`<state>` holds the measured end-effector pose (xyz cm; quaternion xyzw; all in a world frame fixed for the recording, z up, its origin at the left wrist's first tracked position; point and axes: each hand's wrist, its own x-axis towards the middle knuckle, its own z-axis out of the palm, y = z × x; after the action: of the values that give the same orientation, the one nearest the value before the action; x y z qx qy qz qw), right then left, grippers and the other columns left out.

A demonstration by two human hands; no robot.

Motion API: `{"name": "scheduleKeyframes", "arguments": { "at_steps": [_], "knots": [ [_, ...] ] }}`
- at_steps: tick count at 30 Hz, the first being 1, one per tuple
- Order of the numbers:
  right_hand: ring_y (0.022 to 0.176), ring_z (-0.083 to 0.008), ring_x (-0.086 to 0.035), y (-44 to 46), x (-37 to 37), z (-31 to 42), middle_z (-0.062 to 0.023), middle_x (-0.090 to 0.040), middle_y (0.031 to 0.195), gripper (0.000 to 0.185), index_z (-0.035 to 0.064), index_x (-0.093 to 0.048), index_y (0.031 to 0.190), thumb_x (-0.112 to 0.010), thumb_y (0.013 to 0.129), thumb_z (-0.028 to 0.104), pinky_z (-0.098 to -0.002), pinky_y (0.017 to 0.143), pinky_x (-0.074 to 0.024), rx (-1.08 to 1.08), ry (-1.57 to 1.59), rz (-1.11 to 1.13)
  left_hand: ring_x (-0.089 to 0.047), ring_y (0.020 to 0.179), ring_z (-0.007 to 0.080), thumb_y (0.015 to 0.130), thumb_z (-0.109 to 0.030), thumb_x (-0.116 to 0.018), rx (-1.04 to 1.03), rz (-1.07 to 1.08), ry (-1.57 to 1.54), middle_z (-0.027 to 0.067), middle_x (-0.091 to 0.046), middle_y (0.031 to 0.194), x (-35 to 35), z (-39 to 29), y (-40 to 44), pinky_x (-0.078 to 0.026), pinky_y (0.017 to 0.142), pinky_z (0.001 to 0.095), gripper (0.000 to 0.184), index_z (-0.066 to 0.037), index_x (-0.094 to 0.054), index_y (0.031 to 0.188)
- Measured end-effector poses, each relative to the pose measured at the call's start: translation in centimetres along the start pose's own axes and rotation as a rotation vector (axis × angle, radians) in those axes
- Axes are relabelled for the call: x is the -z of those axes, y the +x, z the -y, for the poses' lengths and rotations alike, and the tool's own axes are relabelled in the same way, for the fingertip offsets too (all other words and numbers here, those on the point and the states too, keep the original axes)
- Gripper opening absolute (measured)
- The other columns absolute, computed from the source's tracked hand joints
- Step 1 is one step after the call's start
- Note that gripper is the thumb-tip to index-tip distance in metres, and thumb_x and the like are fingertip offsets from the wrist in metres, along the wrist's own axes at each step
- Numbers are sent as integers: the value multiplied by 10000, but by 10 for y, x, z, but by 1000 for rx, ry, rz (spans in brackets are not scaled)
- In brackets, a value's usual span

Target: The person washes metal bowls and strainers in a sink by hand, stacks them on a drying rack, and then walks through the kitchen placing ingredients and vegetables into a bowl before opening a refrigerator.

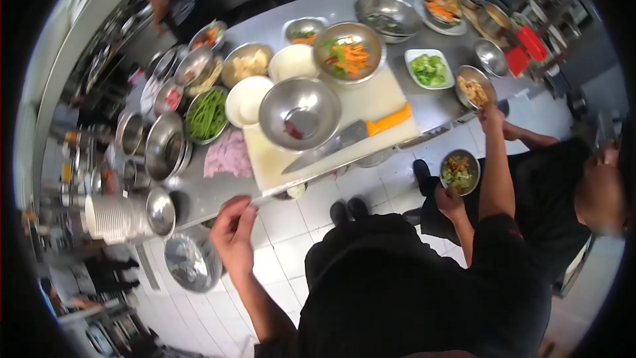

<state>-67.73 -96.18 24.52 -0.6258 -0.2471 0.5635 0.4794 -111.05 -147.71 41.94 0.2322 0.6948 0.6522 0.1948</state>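
My left hand (234,231) hangs in the air before the table edge, fingers curled in, with no object visible in them. A pink cloth (228,154) lies nearest to it. At the right, my right hand (491,117) grips the rim of a metal bowl (475,87) of pale, light-brown food pieces. A co-worker's hand (511,131) is close beside it; whether it touches the bowl I cannot tell. The co-worker's other hand (452,203) holds a metal bowl (460,171) of chopped greens. On the cutting board (271,172) stands a metal bowl (299,116) with a dark red piece, beside an orange-handled knife (351,134).
Bowls of green stalks (207,116), carrot strips (349,56) and broccoli (428,69) crowd the table. Stacked white containers (109,217) stand at the left corner. A large metal basin (192,262) is below. The co-worker (543,189) stands close on my right.
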Motion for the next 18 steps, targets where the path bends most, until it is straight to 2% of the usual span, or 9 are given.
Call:
{"name": "scheduleKeyframes", "arguments": {
  "at_steps": [1, 3, 5, 7, 11, 12, 15, 18],
  "knots": [
    [561, -203, -534, -2, -6, -6, -95, -528, 700, 141, 7, -528, 856, -545, 749, 98, -291, 471, -464, 137, -133, -55, -538, 792, 105, 749, 73, -583, -5, 20, -13, 81, -587, 934, -2, 1, -3, -433, 708, 207, 141, 35, -595, 884],
    [755, -129, -541, 37, 37, -4, -78, -566, 838, 218, 67, -552, 983, -438, 856, 204, -255, 669, -465, 63, -171, 280, -534, 808, 97, 752, 65, -587, 12, 53, 20, 65, -587, 932, -2, 1, -13, -425, 710, 197, 128, 28, -603, 873],
    [643, -132, -542, 24, 41, 26, -59, -555, 763, 221, 83, -507, 1034, -459, 833, 161, -243, 540, -468, -22, -278, 480, -537, 811, 94, 761, 33, -603, 60, 50, -28, 53, -587, 930, 2, 6, -30, -428, 709, 197, 111, 19, -609, 871],
    [572, -135, -521, 5, 32, 59, -58, -554, 743, 206, 85, -506, 1005, -481, 802, 117, -228, 477, -422, -30, -333, 568, -542, 811, 97, 764, 18, -608, 80, 34, -39, 54, -585, 928, 8, 10, -55, -434, 709, 203, 109, 13, -610, 873],
    [526, -90, -469, -118, -39, 65, -18, -520, 695, 177, 109, -491, 951, -507, 776, 89, -206, 416, -361, 420, -223, 477, -541, 834, 110, 767, 20, -604, 125, -95, -105, 61, -578, 931, 16, 22, -130, -436, 733, 225, 107, 11, -610, 874],
    [477, -54, -403, -163, -59, 70, 21, -475, 660, 147, 105, -473, 892, -511, 755, 68, -201, 375, -295, 417, -203, 483, -540, 842, 113, 767, 27, -600, 157, -148, -114, 63, -580, 921, 16, 26, -152, -433, 738, 227, 99, 11, -611, 864],
    [478, -44, -402, -218, -94, 67, 28, -484, 650, 211, 81, -501, 935, -482, 727, 45, -191, 362, -266, 536, -440, 751, -531, 772, 95, 777, -19, -608, 167, -326, -117, 52, -580, 877, 7, 39, -213, -422, 692, 215, 78, 15, -609, 847],
    [483, -36, -400, -271, -117, 46, 25, -499, 653, 250, 67, -515, 961, -480, 715, 42, -194, 370, -271, 503, -541, 996, -533, 720, 99, 791, -42, -593, 142, -467, -121, 53, -572, 872, -17, 41, -272, -431, 656, 223, 77, 13, -609, 844]
  ]
}}
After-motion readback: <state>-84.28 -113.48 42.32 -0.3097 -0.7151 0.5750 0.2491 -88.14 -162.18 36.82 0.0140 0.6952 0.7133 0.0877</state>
